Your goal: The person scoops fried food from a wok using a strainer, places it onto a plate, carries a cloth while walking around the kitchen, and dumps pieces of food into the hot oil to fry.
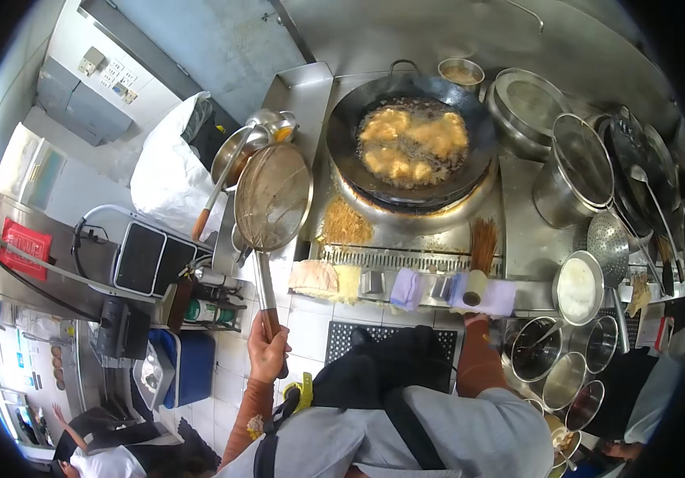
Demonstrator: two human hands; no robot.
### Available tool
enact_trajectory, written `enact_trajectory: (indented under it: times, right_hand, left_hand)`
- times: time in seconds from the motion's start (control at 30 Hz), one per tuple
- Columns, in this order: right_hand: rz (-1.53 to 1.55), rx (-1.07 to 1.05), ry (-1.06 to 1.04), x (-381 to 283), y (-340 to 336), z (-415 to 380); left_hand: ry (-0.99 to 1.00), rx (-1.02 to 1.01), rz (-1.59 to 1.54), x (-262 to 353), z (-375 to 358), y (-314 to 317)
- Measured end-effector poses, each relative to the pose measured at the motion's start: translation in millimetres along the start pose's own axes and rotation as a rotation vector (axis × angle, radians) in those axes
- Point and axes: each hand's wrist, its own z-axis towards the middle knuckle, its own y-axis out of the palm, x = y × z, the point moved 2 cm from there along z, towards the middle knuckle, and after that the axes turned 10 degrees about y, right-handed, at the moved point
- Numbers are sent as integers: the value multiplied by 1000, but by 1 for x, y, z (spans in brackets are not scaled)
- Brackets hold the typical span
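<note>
My left hand [267, 349] is wrapped round the wooden handle of a large fine-mesh strainer [274, 195]. Its round mesh head is raised to the left of a black wok [342, 155]. Several golden, battered pieces [388, 127] fry in bubbling oil inside the wok. At the stove's front edge, my right hand [476, 319] shows only in part, below a purple cloth [495, 295] and the round handle end of a bamboo wok brush [482, 247]. Its fingers are hidden, so whether it grips anything does not show.
Metal bowls [251, 147] stand left of the wok. On the right are a tall pot [561, 195] with a strainer on top, a perforated skimmer [608, 239] and several containers [564, 381]. Crumbs [346, 221] lie before the wok. Other people [111, 454] are at both lower sides.
</note>
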Motion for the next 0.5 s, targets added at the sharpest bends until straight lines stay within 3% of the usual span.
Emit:
enact_trajectory:
  times: [0.1, 0.17, 0.2, 0.3, 0.37, 0.43, 0.5]
  right_hand:
    - [-358, 53, -132, -2, -10, -4]
    - [-1370, 102, -571, -5, -13, -10]
    - [-1677, 111, -816, -4, -14, -13]
    - [98, -38, 53, -4, 10, -35]
    - [-237, -202, -73, -4, -2, -29]
    - [-410, -142, -51, -2, -16, -10]
    - [-419, 128, 119, -6, -22, 16]
  left_hand:
    - [20, -23, -18, 3, 3, 4]
    - [37, -37, -29, 7, 3, 7]
    - [40, -37, -27, 9, 2, 9]
    - [67, -51, -41, 11, 4, 13]
    - [103, -88, -78, 10, 8, 13]
    - [110, -115, -20, 18, 15, 13]
    - [143, -162, 31, 27, 28, 13]
